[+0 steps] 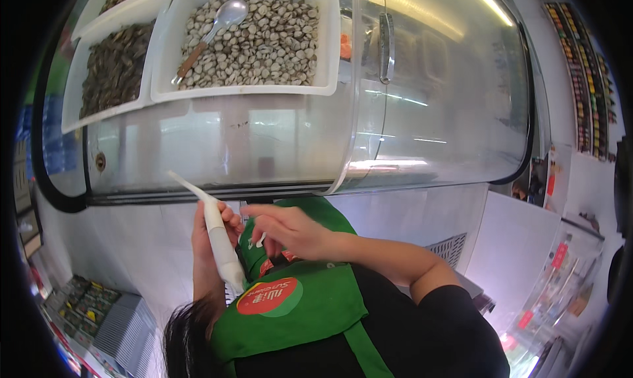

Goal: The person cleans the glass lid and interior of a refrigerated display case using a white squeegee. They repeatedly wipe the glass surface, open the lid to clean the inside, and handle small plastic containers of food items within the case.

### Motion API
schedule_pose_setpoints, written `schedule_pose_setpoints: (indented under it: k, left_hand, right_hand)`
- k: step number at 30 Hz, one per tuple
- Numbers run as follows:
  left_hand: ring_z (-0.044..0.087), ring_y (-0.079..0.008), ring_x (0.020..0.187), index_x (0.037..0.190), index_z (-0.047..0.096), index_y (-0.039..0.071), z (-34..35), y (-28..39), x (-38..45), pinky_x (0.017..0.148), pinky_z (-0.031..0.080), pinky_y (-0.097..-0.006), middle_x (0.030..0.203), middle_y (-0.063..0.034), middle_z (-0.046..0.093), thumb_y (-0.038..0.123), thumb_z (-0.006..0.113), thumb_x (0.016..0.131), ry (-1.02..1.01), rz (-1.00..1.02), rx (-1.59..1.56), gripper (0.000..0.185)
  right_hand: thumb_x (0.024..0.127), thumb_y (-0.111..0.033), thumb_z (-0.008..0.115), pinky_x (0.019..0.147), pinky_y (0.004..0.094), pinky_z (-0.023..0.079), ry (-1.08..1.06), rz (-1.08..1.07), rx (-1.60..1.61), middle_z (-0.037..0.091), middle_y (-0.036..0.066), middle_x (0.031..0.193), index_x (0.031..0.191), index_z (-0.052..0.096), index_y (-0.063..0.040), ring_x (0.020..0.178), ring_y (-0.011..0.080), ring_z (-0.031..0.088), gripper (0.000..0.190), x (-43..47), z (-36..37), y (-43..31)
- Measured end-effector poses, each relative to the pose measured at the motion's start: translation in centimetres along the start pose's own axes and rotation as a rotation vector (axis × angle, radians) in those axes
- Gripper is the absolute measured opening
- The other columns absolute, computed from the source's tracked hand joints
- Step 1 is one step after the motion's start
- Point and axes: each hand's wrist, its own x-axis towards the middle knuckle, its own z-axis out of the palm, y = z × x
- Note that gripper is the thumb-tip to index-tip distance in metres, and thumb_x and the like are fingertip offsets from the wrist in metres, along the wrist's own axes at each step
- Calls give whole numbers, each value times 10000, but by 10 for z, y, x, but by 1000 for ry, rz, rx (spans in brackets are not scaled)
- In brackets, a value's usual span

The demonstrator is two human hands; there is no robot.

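Observation:
My left hand [199,229] is wrapped around a long white roll [221,244], which looks like thin plastic. Its narrow twisted end points up and to the left, across the near edge of the display case. To the right of the roll, my right hand [292,232] is raised in front of the green apron [292,318]. Its index finger extends towards the roll, and no object shows in its fingers, though the lower ones are blurred. Whether it touches the roll I cannot tell.
A display case [222,145] with a clear lid [445,106] and metal handle [387,49] spans the front. On it stand a white tub [247,92] of clams [267,46], with a spoon [198,56] on them, and a tub [106,115] of dark shellfish [116,66]. Shelves [578,71] line the right.

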Motion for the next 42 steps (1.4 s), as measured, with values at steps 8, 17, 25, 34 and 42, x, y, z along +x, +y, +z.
schedule_pose_setpoints:
  k: [8, 17, 25, 34, 42]
  left_hand:
    - [612, -175, 893, 1167, 520, 73, 15, -33, 84, 683, 544, -329, 998, -61, 618, 450, 356, 1020, 93, -394, 365, 436]
    - [471, -171, 1191, 1308, 483, 77, 9, 1, 100, 1010, 366, -349, 1280, -54, 525, 389, 474, 984, -216, -524, 779, 450]
    - [538, -129, 1055, 1228, 520, 28, -69, 96, 71, 923, 427, -277, 1149, -41, 579, 115, 557, 938, -208, -204, 1178, 305]
    - [504, -351, 1142, 1186, 551, 9, -157, 265, 13, 1014, 326, -451, 1192, -176, 578, 102, 592, 846, -31, 492, 2145, 355]
    - [391, -344, 1257, 1280, 488, 12, -240, 265, 31, 1082, 175, -499, 1348, -181, 454, 279, 447, 958, 177, 641, 2486, 420]
  right_hand:
    - [738, -126, 742, 1008, 416, 427, 358, -493, -767, 385, 312, 1387, 1338, 504, -90, 1229, 432, 466, 647, 48, -26, 46]
    - [741, -36, 643, 928, 438, 482, 885, -386, -849, 536, 291, 1258, 1196, 560, 13, 1110, 428, 571, 465, 46, -59, 73]
    - [744, -4, 610, 995, 467, 422, 1189, -103, -1179, 487, 346, 1282, 1241, 506, 76, 1171, 464, 507, 514, 107, -55, 82]
    - [833, -2, 496, 871, 471, 500, 1404, 587, -1354, 526, 269, 1217, 1064, 577, -37, 1018, 428, 585, 247, 95, -182, 110]
    - [837, -67, 518, 830, 470, 509, 1341, 699, -1382, 593, 260, 1096, 1020, 613, -34, 975, 433, 604, 209, 80, -343, 133]
